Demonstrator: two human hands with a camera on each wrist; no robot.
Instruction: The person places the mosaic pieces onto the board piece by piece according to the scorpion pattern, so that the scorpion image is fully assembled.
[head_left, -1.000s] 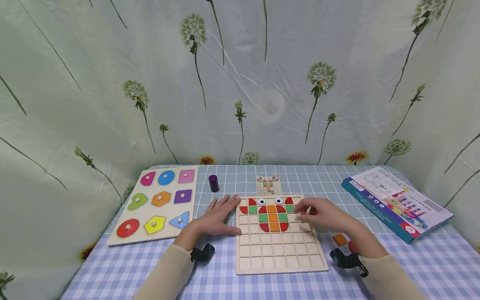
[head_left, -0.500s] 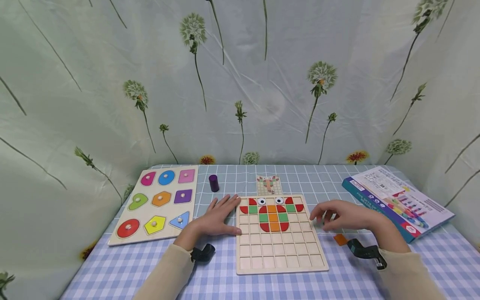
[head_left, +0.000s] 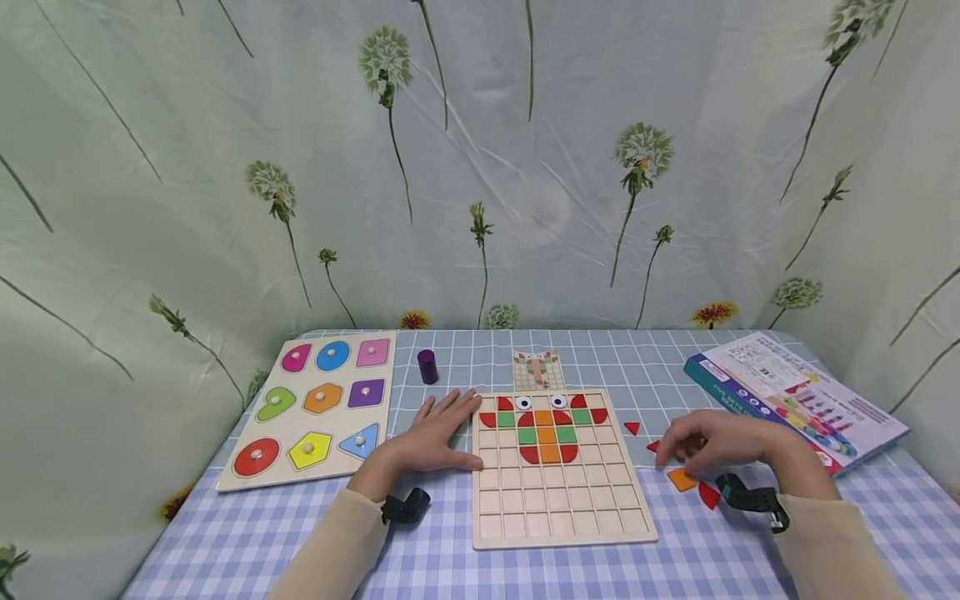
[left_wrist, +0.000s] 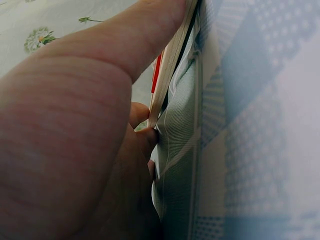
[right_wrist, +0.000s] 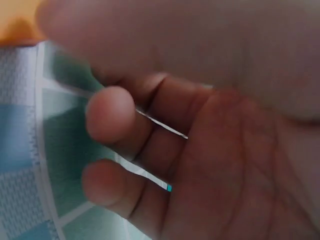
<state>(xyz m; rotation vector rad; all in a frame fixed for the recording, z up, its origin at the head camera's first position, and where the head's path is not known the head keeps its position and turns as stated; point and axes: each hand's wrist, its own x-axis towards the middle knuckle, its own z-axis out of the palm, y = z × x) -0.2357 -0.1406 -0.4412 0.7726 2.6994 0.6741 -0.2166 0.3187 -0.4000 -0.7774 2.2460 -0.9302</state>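
Observation:
My left hand point(head_left: 437, 442) lies with spread fingers along the left edge of the wooden grid board point(head_left: 562, 525), thumb and fingertips touching it. Red, green and orange tiles and two eye tiles fill cells in the board's upper part. To the right of the board, my right hand point(head_left: 723, 442) hovers low over loose pieces with bent fingers; I see nothing held in it. Near its fingertips are an orange square tile point(head_left: 682, 479) and a partly hidden red piece point(head_left: 653, 447). A red quarter-round tile point(head_left: 708, 495) lies below the hand, and a red triangle point(head_left: 632, 427) lies closer to the board.
A small pattern card point(head_left: 537, 371) lies behind the board. Left of it stands a purple cylinder point(head_left: 427, 367). A knobbed shape puzzle point(head_left: 341, 433) occupies the left side of the table, and a flat box point(head_left: 795, 400) the right. A floral curtain point(head_left: 540, 208) hangs behind.
My right hand has left a red quarter-round tile in a cell near the board's upper right, then moved right and nearer to the loose pieces. My left hand stays still.

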